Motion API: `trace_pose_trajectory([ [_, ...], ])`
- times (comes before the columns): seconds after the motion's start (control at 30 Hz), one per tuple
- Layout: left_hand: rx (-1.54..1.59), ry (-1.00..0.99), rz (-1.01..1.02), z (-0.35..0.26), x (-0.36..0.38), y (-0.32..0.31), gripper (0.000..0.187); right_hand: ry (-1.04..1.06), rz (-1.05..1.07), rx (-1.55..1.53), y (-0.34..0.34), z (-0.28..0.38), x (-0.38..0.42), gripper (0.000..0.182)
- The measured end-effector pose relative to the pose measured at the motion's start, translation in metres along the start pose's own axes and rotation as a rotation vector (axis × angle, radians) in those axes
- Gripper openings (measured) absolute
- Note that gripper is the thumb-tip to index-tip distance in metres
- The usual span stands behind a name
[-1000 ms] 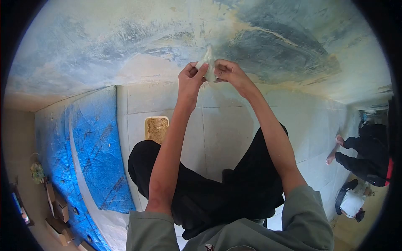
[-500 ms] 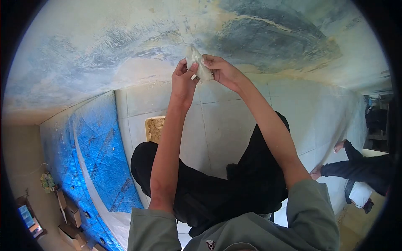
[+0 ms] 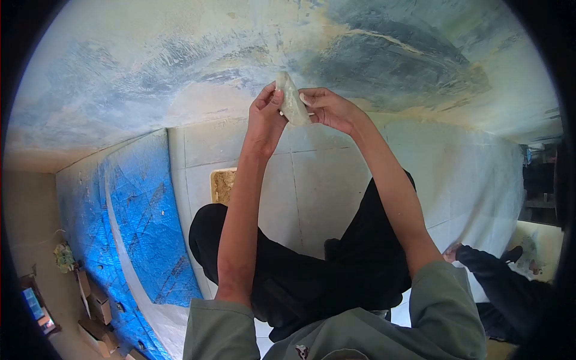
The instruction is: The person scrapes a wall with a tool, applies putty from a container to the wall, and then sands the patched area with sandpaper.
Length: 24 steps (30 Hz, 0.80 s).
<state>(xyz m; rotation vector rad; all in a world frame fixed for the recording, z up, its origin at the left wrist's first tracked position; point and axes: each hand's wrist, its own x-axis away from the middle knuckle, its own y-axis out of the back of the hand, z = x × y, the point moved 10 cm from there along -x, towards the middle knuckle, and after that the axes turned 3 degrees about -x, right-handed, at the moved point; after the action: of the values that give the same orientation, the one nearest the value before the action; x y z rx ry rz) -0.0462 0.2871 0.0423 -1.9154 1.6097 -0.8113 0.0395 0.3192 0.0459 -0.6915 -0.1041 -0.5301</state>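
Observation:
Both of my hands are raised in front of a painted wall (image 3: 240, 60), around a pale, tapered, plastic-looking piece (image 3: 291, 102) with a glossy, creased surface. It stands nearly upright, its narrow end at the top. My left hand (image 3: 267, 111) is closed on its left side, thumb on the near face. At the right edge, my right hand (image 3: 334, 109) pinches it between thumb and fingers, with some fingertips hidden behind. Pale residue shows on the right thumb.
A yellowish tub (image 3: 222, 185) of tan, lumpy material stands on the tiled floor by my left knee. Blue sheeting (image 3: 144, 216) lies to the left. Cardboard boxes (image 3: 96, 318) sit at lower left. Another person's dark-clothed limb (image 3: 504, 276) reaches in at right.
My hands and the pale piece have shifted slightly right and down, and its face has turned. The other person at the right has changed position.

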Motion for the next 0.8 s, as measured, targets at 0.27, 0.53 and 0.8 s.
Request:
trace_pose_trajectory([
  [0.27, -0.076, -0.085, -0.021, -0.010, 0.005, -0.001, 0.034, 0.066, -0.040, 0.092, 0.007, 0.003, -0.002, 0.032],
  [0.53, 0.034, 0.073, 0.142, -0.003, 0.009, -0.010, 0.031, 0.043, -0.124, 0.215, 0.008, 0.010, 0.002, 0.021],
  [0.8, -0.009, -0.018, -0.032, -0.003, 0.005, -0.002, 0.027, 0.119, -0.139, 0.219, 0.003, 0.016, 0.004, 0.036],
])
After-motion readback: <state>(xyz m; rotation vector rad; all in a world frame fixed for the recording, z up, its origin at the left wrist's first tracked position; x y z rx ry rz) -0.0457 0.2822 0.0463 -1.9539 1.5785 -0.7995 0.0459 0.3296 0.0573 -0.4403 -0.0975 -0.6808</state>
